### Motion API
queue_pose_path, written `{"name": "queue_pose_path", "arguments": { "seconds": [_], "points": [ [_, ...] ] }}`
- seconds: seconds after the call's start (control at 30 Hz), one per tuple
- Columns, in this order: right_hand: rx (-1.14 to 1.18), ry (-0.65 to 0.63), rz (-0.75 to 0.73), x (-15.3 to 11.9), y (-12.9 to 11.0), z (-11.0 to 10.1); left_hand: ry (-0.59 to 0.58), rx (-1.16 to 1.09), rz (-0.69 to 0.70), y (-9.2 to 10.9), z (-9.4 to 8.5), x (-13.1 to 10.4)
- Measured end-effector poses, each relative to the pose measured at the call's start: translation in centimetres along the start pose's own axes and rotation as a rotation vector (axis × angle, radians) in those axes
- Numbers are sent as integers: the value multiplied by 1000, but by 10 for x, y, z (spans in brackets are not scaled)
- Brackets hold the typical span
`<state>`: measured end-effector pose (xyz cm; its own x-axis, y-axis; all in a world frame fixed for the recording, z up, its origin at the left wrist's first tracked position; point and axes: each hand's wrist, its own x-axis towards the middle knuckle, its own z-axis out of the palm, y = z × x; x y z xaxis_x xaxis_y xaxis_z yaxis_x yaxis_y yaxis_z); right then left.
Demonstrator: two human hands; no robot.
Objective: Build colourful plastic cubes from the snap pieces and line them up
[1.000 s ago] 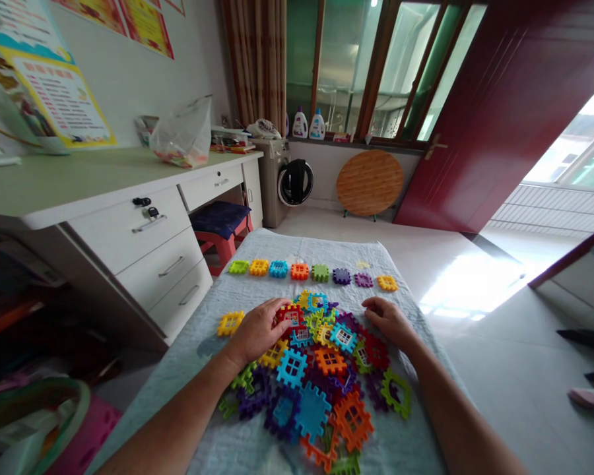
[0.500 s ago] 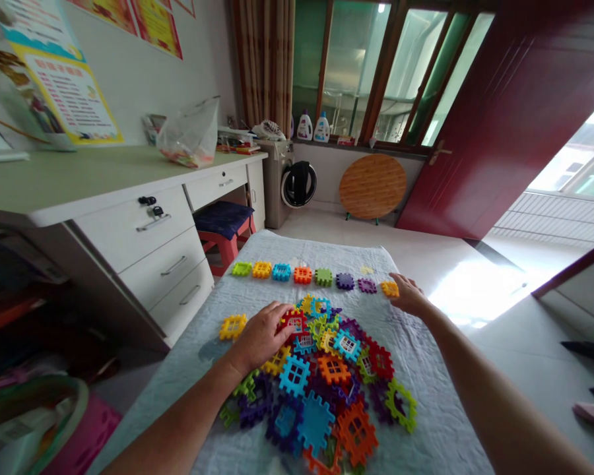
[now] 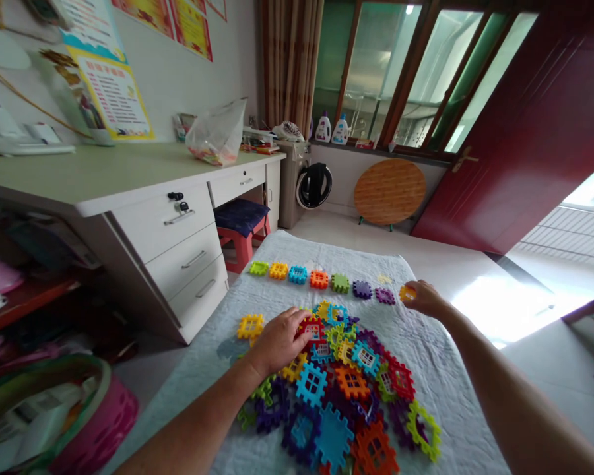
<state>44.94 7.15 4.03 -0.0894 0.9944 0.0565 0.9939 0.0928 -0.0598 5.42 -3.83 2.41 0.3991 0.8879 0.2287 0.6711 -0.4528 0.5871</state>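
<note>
A row of plastic interlocking blocks runs across the cloth, from a lime block (image 3: 259, 268) on the left to a purple block (image 3: 385, 296). At the row's right end, my right hand (image 3: 427, 299) pinches a yellow-orange block (image 3: 406, 293) by its right side. My left hand (image 3: 283, 338) lies over the left edge of a heap of mixed blocks, its fingers and thumb closed on a red window block (image 3: 313, 328). Its palm hides some pieces below. Nearby in the heap are a blue window block (image 3: 311, 384) and an orange one (image 3: 352, 382).
The pale cloth (image 3: 455, 396) covers the table under the blocks. A yellow block (image 3: 250, 326) lies left of the heap. To the left are a drawer desk (image 3: 178, 244) and a pink basket (image 3: 113, 409); a red stool (image 3: 242, 247) stands beyond.
The view has swung a little left, so everything sits farther right in the picture. My right hand's fingers look more curled around the yellow-orange block. My left hand stays at the red block.
</note>
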Motion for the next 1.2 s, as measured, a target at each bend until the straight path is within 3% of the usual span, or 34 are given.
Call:
{"name": "queue_pose_path", "arguments": {
  "seconds": [0.1, 0.23, 0.37, 0.47, 0.6, 0.8, 1.03, 1.2],
  "points": [
    [85, 53, -103, 15, -51, -15, -24, -15, -9, 2, -2, 0],
    [297, 117, -319, 37, -157, -27, -47, -21, -20, 2, -2, 0],
    [263, 84, -477, 60, -248, -19, -51, 30, -20, -2, 2, -1],
    [194, 53, -517, 77, -288, -6, -39, 58, -16, -5, 5, -2],
    [160, 33, -514, 94, -312, 5, -40, 57, -17, -5, 5, -1],
    [100, -4, -483, 104, -326, 9, -75, 55, -41, -3, 3, 1],
    [83, -58, -455, 98, -330, 17, -71, 52, -36, -3, 2, 0],
    [217, 26, -428, 91, -313, -2, -44, 37, -25, -7, 6, 0]
  ]
}}
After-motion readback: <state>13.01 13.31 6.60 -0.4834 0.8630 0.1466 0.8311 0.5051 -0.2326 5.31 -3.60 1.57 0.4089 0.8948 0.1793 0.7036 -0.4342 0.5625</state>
